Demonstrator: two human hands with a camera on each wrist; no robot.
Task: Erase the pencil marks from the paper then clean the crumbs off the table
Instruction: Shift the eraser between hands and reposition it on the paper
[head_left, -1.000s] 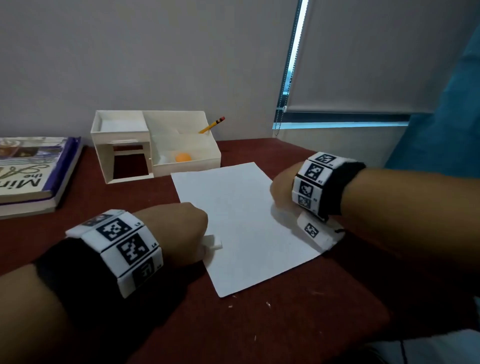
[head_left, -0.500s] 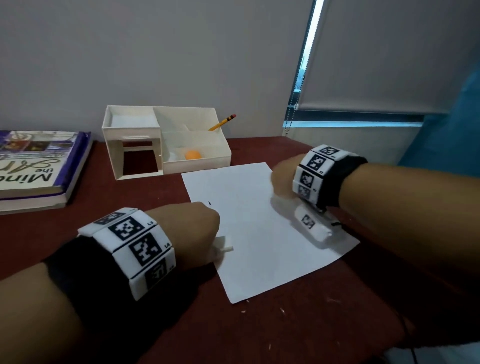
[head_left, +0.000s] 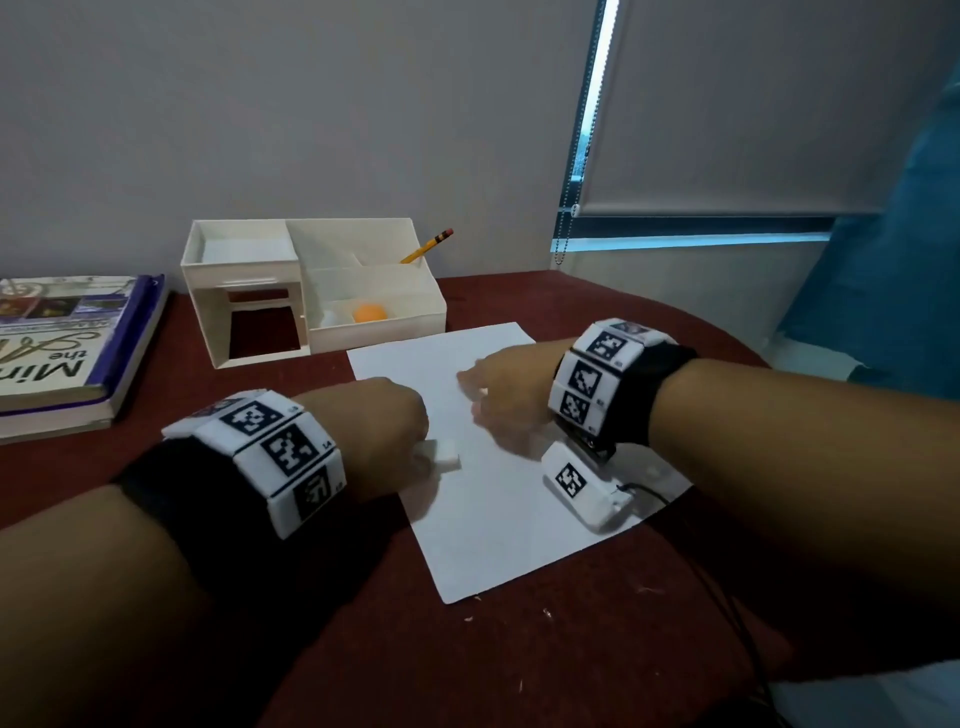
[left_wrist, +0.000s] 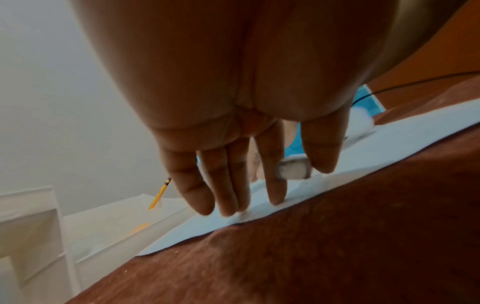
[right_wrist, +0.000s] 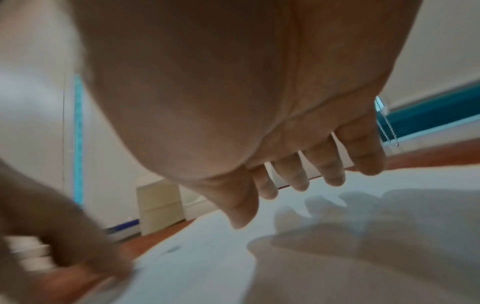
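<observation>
Left-wrist view shows the left hand (left_wrist: 249, 123) from below: its fingers (left_wrist: 228, 185) hang straight and close together, tips down on the left edge of the paper (left_wrist: 324, 185), while the forefinger and thumb pinch a white eraser (left_wrist: 294, 169) between them. From the head view the same hand (head_left: 384, 431) sits at the paper's left edge with the eraser (head_left: 447, 454) sticking out over the sheet.

The right hand (right_wrist: 259, 123) has its fingers (right_wrist: 328, 164) straight and slightly spread, hovering just above the paper (right_wrist: 207, 257) with their shadow cast on the sheet; whether any tip touches it I cannot tell. In the head view this hand (head_left: 506, 389) is over the middle of the paper (head_left: 498, 519), palm down and blurred. Its wrist camera (head_left: 584, 488) lies near the paper's right edge.

The paper lies on a dark red table (head_left: 519, 665), slightly turned. I cannot make out pencil marks on it in the head view; the right-wrist view shows one small dark smudge (right_wrist: 172, 249) near the sheet's left edge. Small pale crumbs (head_left: 470, 618) are scattered on the table just off the paper's near corner.

Beyond the paper's far edge stands a white desk organiser (head_left: 311, 291), with a yellow pencil (head_left: 426, 244) leaning in one rear compartment and an orange ball (head_left: 370, 313) in the front one. Well to the left of the paper lies a stack of books (head_left: 67, 353). Far to the paper's right hang a window blind (head_left: 753, 104) and a blue curtain (head_left: 893, 260).
</observation>
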